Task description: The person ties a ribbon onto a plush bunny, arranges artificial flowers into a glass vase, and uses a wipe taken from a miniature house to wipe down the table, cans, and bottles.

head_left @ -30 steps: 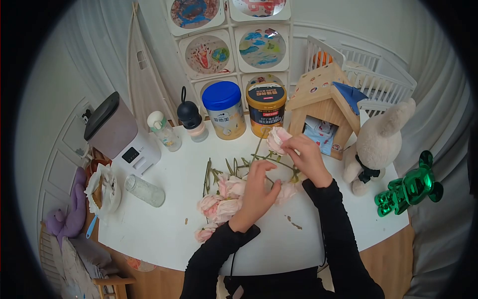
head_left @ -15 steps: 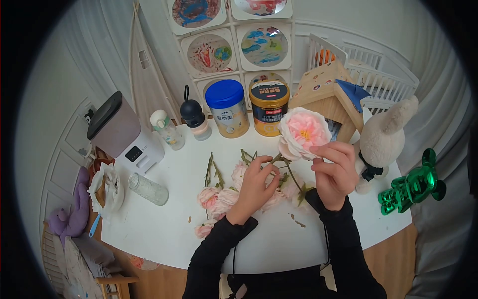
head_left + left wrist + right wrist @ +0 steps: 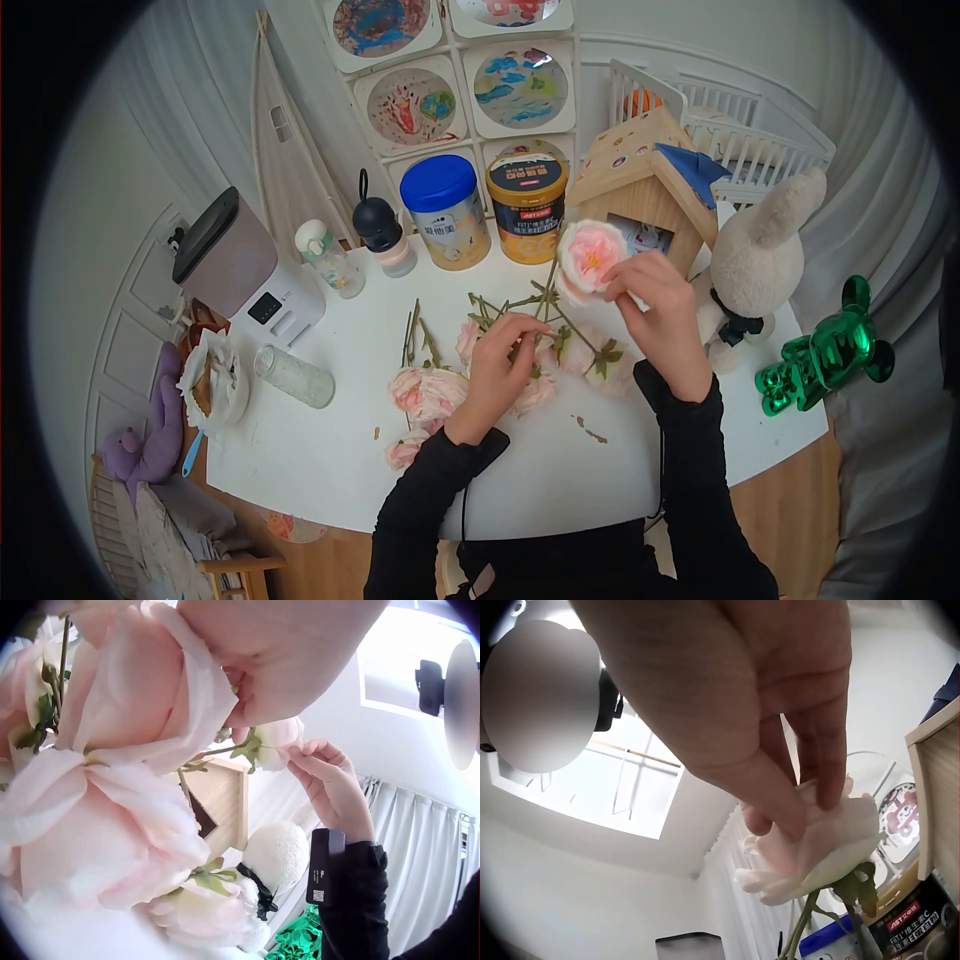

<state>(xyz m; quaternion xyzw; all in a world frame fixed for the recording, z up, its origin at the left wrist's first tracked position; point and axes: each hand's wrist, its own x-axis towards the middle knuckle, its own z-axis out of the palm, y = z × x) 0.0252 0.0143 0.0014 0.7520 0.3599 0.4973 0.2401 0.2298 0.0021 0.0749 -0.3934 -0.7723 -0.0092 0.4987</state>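
My right hand (image 3: 665,320) pinches the petals of an open pink flower (image 3: 590,258) above the table; in the right wrist view its fingertips press into the bloom (image 3: 832,840). With curled fingers, my left hand (image 3: 495,375) grips the flower's green stem (image 3: 217,752). Beneath and around the hands lie several more pale pink flowers (image 3: 428,392) with green stems, heads toward me. Large blooms (image 3: 142,682) fill the left side of the left wrist view and hide part of the left fingers.
A ribbed glass vase (image 3: 295,378) lies at left, near a white bag (image 3: 228,385) and a dispenser (image 3: 265,300). Two bottles (image 3: 330,262), a blue-lidded can (image 3: 447,215) and an orange-black can (image 3: 527,215) line the back. A wooden house (image 3: 640,190), plush rabbit (image 3: 757,265) and green bear figure (image 3: 825,345) stand right.
The right hand has turned the bloom to face up and raised it, then brought it slightly back left. The left hand has closed its fingers at the stem.
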